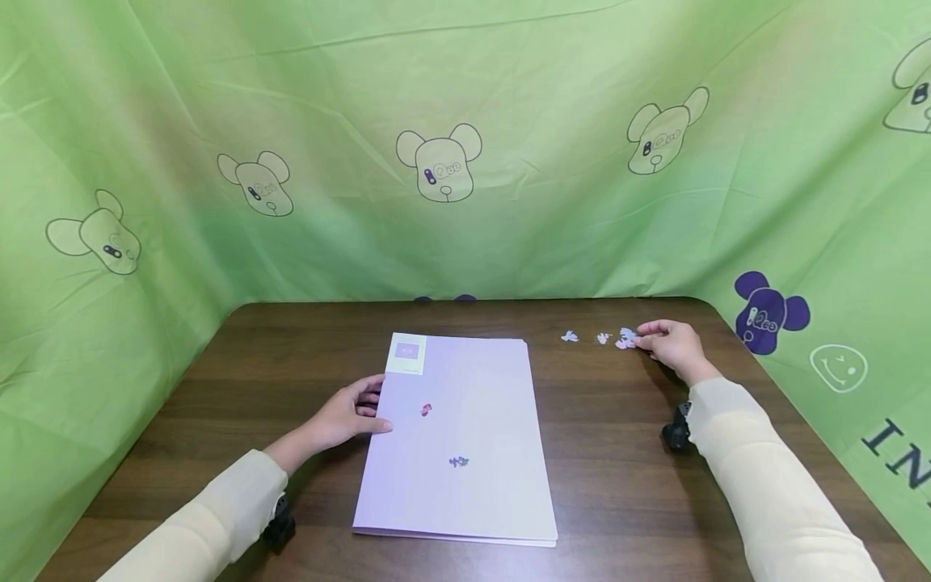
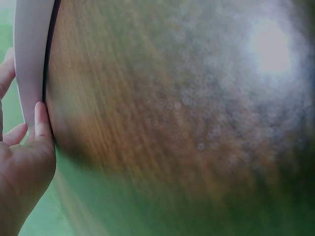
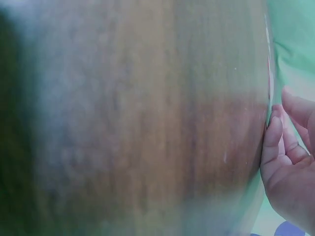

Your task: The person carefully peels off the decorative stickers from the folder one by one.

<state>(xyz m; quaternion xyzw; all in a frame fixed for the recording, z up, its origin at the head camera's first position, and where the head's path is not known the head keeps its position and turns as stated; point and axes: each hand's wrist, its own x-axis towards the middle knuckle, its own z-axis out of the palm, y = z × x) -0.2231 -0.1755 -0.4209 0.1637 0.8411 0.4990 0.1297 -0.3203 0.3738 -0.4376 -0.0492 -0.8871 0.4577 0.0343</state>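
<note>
A pale lavender rectangular board or stack of sheets lies mid-table in the head view. My left hand is at its left edge, thumb on top and the other fingers along the side. The left wrist view shows that hand against the pale edge. Two small coloured pieces lie on the board: a pink-red one and a green-purple one. At the far right, my right hand pinches at a cluster of small irregular pale pieces. Its fingertips are close to the tabletop in the right wrist view.
Two more small pale pieces lie left of the cluster. A printed label is at the board's top left corner. Green cloth with bear-head drawings hangs behind and beside the brown wooden table.
</note>
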